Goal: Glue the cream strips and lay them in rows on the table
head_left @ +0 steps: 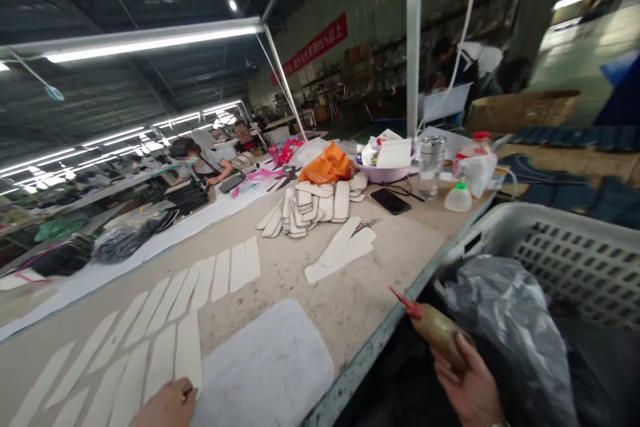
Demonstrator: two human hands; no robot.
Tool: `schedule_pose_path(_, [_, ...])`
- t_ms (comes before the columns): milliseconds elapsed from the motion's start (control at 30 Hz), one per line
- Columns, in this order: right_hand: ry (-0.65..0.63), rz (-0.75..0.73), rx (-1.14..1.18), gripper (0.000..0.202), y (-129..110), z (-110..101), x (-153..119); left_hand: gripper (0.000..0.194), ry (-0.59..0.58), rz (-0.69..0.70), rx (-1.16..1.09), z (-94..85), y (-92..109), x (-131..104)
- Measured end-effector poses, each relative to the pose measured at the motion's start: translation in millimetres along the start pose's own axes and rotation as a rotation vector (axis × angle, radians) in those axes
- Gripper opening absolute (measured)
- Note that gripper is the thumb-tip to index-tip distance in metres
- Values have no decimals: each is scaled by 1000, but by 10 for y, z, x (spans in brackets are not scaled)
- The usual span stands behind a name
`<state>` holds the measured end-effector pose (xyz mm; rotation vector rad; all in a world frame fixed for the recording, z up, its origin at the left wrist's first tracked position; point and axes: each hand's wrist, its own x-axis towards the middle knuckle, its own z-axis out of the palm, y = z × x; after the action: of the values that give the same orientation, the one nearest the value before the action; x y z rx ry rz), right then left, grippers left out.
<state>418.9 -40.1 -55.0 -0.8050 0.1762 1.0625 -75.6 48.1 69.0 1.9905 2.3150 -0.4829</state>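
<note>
My right hand [467,373] is wrapped round a squeeze glue bottle [440,333], yellowish-brown with a red pointed nozzle. It holds the bottle tilted, nozzle up and to the left, by the table's front edge. My left hand [167,403] lies low in the view with its fingers curled, at the lower end of a white strip [187,347]. Whether it pinches the strip is hidden. More white strips [160,360] lie in two slanting rows on the table. A white rounded sheet [270,360] lies between my hands.
Loose strips [343,250], a pile of dark-edged padded pieces [317,203], an orange bag [327,163], a phone [390,201] and a glass jar [431,167] are farther back. At right stands a plastic basket [575,233] with a grey bag. A co-worker [200,163] sits beyond.
</note>
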Motion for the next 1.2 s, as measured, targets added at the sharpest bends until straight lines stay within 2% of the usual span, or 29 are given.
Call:
schedule_pose_path(67, [-11, 4, 31, 36, -24, 14, -8, 31, -32, -10, 8, -199, 116, -1])
schedule_pose_path(167, [-39, 16, 79, 33, -58, 1, 6, 24, -21, 0, 0, -465, 231, 40])
schedule_pose_path(233, [-50, 25, 108, 30, -70, -14, 23, 24, 21, 53, -36, -624, 337, 89])
schedule_pose_path(300, [-50, 40, 122, 28, -71, -22, 40, 32, 131, 147, -126, -767, 555, 149])
schedule_pose_path(367, [-32, 56, 128, 28, -62, -20, 56, 36, 273, 308, -251, -875, 928, 240])
schedule_pose_path(400, [-19, 62, 127, 29, -54, -14, 64, 34, 336, 429, -308, -908, 1167, 307])
schedule_pose_path(467, [-6, 61, 115, 30, -32, 3, 79, 30, 391, 630, -364, -921, 1703, 494])
schedule_pose_path(533, [-24, 45, 94, 30, -10, 21, 89, 25, 358, 657, -322, -872, 2233, 732])
schedule_pose_path(600, [-43, 31, 80, 30, 4, 32, 93, 24, 330, 656, -288, -790, 2675, 967])
schedule_pose_path(700, [-40, 23, 80, 31, 3, 28, 93, 23, 294, 650, -229, -679, 3085, 1216])
schedule_pose_path(800, [-36, 20, 85, 32, -18, 10, 94, 20, 258, 634, -172, -637, 3224, 1323])
schedule_pose_path(1067, [-45, 29, 65, 33, 26, 29, 117, 21, 259, 582, -151, -660, 3284, 1336])
schedule_pose_path(1200, [-28, 11, 5, 34, 64, 25, 90, 20, 329, 579, -216, -757, 3158, 1197])
